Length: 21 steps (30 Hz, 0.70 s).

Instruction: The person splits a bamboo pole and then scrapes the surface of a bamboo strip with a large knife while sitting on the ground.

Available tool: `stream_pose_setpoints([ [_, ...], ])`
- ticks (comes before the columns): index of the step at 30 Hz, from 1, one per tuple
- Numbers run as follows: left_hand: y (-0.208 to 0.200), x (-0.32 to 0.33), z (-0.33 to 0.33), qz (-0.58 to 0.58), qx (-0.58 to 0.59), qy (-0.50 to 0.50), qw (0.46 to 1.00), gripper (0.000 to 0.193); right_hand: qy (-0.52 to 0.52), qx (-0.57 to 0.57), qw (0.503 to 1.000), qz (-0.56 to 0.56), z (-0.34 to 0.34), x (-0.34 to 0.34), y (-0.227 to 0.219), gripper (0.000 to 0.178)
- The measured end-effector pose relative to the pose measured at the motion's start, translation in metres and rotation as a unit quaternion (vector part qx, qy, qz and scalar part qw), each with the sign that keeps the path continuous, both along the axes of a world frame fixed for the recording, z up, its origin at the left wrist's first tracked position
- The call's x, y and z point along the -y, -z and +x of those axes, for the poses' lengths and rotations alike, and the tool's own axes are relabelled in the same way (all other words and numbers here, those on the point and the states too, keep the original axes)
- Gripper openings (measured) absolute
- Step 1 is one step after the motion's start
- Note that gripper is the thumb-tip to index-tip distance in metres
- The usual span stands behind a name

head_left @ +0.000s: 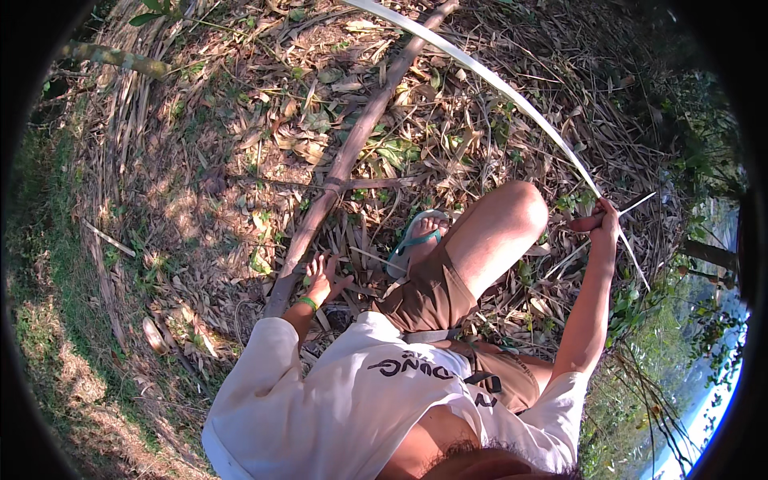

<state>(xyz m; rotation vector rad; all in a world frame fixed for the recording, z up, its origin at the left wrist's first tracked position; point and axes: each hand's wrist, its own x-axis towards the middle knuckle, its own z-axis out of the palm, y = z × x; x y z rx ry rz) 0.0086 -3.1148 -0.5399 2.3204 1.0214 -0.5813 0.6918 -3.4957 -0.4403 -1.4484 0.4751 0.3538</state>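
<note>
My right hand [606,219], out at the right, is closed round the brown handle of a knife [638,203], whose thin blade points away to the right. A long, pale, flat strip [512,92], which looks like split bamboo or wood, arcs down from the top edge to this hand. It passes by the fingers and its narrow end runs on below them; whether the fingers also grip it I cannot tell. My left hand [322,277] is open, fingers spread, beside the lower part of a brown wooden pole [352,152]. Whether it touches the pole is unclear.
Dry leaves and thin stalks cover the ground [208,160]. My bent knee [520,204] and sandalled foot [418,238] lie between my hands. A short crosspiece [384,182] meets the pole. Green bushes [704,136] stand at the right, and a thick branch [116,58] lies upper left.
</note>
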Motion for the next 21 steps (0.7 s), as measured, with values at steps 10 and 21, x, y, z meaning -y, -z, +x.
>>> stream_pose_setpoints([
  [10, 0.009, -0.01, -0.005, -0.048, -0.011, 0.014, 0.999, 0.089, -0.021, 0.028, 0.997, 0.071, -0.032, -0.09, -0.036, 0.004],
  [21, -0.002, -0.011, -0.004, -0.058, 0.043, 0.028, 0.997, 0.07, -0.025, 0.018, 0.997, 0.065, 0.06, -0.11, -0.02, 0.006],
])
